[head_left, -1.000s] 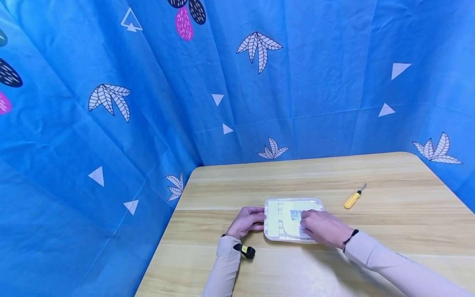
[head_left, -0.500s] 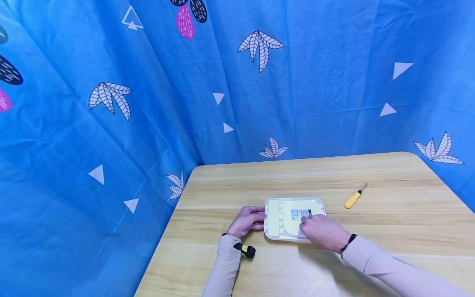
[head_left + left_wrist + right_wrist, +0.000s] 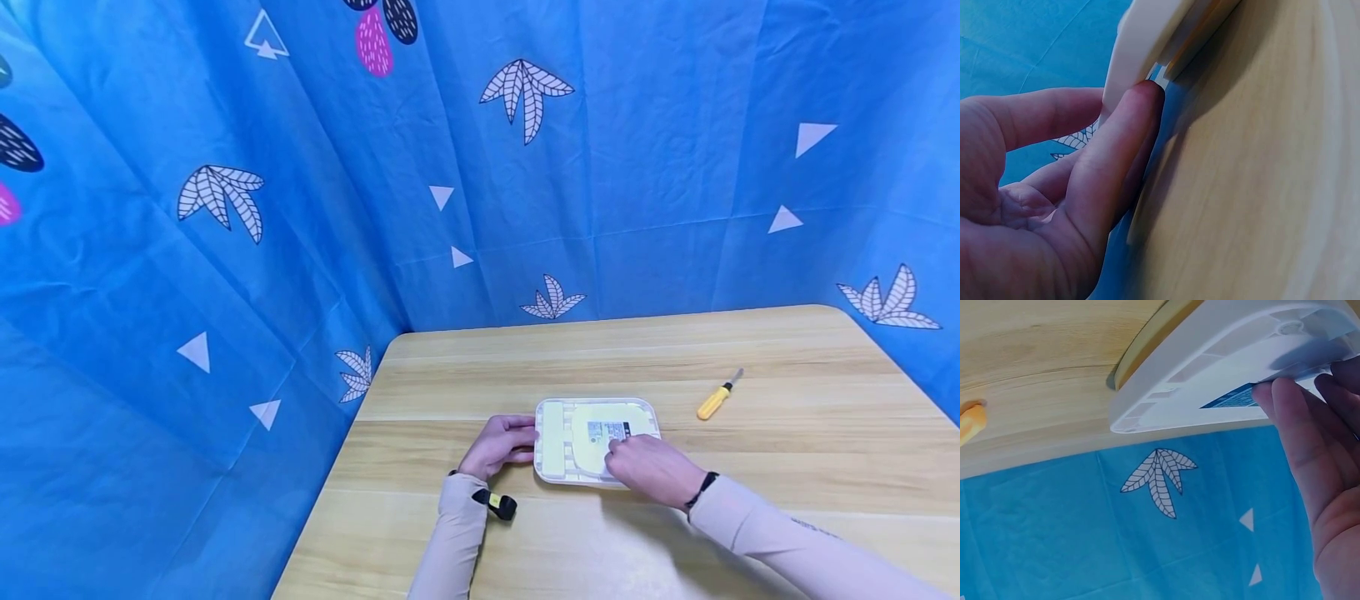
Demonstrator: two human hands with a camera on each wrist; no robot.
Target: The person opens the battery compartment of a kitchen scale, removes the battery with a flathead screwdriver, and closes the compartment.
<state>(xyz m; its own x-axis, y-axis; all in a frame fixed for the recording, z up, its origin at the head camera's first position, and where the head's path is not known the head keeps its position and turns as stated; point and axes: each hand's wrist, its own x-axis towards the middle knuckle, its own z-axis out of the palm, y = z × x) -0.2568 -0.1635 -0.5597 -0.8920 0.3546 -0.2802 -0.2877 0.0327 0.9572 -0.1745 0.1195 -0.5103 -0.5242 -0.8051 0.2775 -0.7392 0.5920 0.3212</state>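
A white rounded rectangular plastic casing [image 3: 552,442] lies on the table with its ribbed underside up. A printed label [image 3: 604,431] sits on its raised middle panel. My left hand [image 3: 497,447] grips the casing's left edge; in the left wrist view, the fingers of that hand [image 3: 1079,169] meet the white rim from two sides. My right hand [image 3: 654,469] is over the lower right part of the casing with fingers bent. In the right wrist view, its thumb and fingertip come together at the label's edge; whether anything is pinched between them cannot be made out.
A screwdriver with a yellow handle [image 3: 713,403] lies to the right of the casing. Under the casing, a yellowish rounded part [image 3: 1147,347] shows in the right wrist view. Blue patterned cloth [image 3: 637,167] hangs behind and left of the wooden table [image 3: 465,367].
My right hand has shifted slightly down and toward me, uncovering the label's dark right end. My left hand stays at the casing's edge.
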